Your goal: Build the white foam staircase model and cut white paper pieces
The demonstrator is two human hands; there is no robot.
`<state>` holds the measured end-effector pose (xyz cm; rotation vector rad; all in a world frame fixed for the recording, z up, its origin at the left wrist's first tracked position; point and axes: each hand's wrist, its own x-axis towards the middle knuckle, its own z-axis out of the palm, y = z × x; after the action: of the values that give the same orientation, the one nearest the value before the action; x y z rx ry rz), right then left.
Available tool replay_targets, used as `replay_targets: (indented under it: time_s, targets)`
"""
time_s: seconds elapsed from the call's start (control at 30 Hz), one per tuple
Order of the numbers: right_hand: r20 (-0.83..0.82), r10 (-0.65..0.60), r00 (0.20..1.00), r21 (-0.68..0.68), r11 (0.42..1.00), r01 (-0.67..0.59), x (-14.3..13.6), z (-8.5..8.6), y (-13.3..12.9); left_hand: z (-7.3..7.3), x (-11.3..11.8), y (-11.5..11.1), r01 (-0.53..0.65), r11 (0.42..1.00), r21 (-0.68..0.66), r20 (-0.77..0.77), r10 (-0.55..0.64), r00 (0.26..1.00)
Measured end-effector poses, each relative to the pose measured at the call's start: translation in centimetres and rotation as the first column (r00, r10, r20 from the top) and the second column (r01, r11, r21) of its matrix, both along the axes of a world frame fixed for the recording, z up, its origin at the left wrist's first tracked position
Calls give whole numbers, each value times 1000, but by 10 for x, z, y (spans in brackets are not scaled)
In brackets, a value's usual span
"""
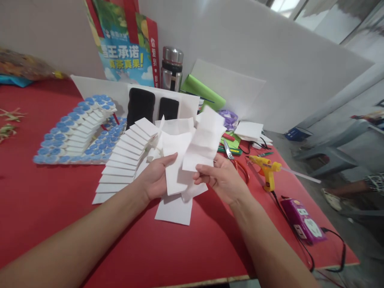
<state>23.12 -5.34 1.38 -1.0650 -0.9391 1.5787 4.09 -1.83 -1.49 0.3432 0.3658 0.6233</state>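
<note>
Two bare hands over the middle of the red tabletop (pixel 45 200), both busy with white foam pieces. Far left edge: a few dried straw-like scraps (pixel 10 116). Next, toward the back left: an arched model of blue bottle caps (pixel 75 130) with white steps running up it. Just right of it, a fanned staircase of white foam strips (pixel 123 164), lowest strip nearest the front edge, top strip near the back. Behind these, along the back edge: a printed shopping bag (pixel 126 44) standing upright, a steel flask (pixel 172 68) beside it, a white board with two black pads (pixel 150 105), a green roll (pixel 202 92).

Left hand (pixel 154 180), palm up, grip closed on a white foam sheet (pixel 175 168), thumb pressed on its face, more white pieces (pixel 174 210) fanned beneath and touching the tabletop. Right hand (pixel 220 180), grip closed, thumb and forefinger pinching the lower edge of a folded white piece (pixel 204 144), held upright and tilted, overlapping the left hand's sheet.

Right of the hands: scissors with red handles (pixel 237 162), partly hidden behind the right hand; green and red scraps (pixel 231 143); a stack of white squares (pixel 249 130). Further right, near the right edge: a yellow glue gun (pixel 265 168) lying on its side, then a purple power strip (pixel 303 220) at the front right corner, black cord trailing off the edge.
</note>
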Motion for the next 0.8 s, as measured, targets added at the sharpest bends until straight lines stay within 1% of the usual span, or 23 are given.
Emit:
replay_targets:
  time_s: [0.07, 0.2, 0.33, 0.57, 0.8]
  targets:
    - [-10, 61, 998, -25, 998, -61, -5, -3, -2, -1, 0, 1, 56, 997, 48, 32, -57, 998]
    - [1, 138, 990, -93, 986, -137, -6, -7, -2, 4, 2, 1, 109, 986, 125, 57, -117, 992]
    - [9, 196, 981, -118, 974, -194, -7, -9, -2, 5, 3, 1, 132, 975, 181, 57, -144, 988]
    - [17, 250, 968, -124, 961, -246, -8, -11, -3, -7, 2, 3, 120, 979, 162, 91, -136, 987]
    - [48, 256, 965, -134, 959, -248, -10, -9, -5, -3, 3, 0, 100, 978, 185, 68, -114, 991]
